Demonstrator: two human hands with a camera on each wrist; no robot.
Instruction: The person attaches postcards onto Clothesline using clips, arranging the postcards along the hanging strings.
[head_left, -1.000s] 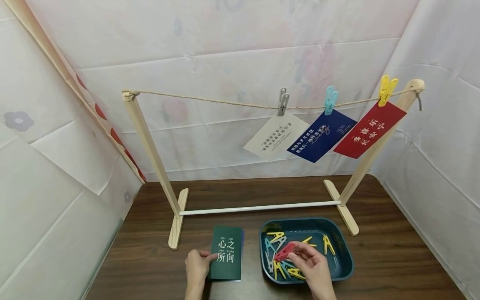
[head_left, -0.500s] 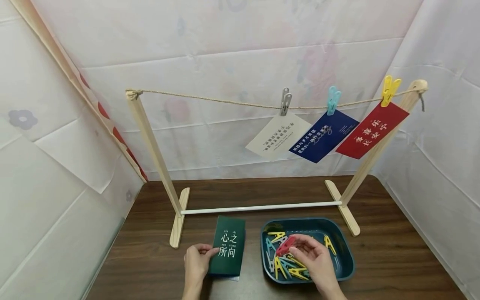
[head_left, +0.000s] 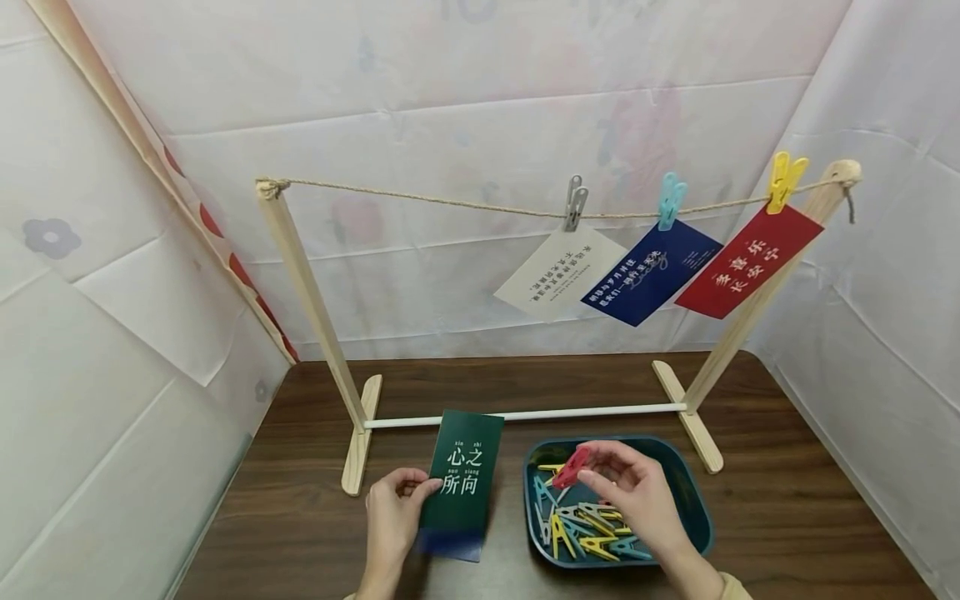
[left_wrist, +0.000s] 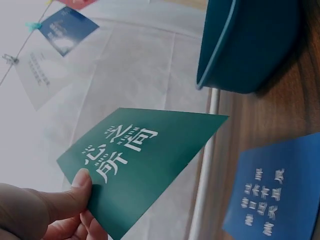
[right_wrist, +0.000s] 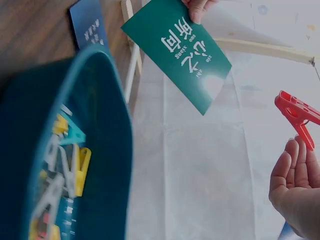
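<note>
While my left hand [head_left: 392, 517] is pinching the green card [head_left: 462, 472] beside the tray [head_left: 693, 508], hiding the blue card [head_left: 450, 546], my right hand [head_left: 633, 492] is gripping the red peg [head_left: 572, 468].

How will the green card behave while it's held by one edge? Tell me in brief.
The green card probably stays fairly stiff: pinched at one edge by the left hand, it juts out flat with no visible droop in the left wrist view. It looks thin, so likely light and easily bent. Its smooth face may slip in a loose pinch.
</note>
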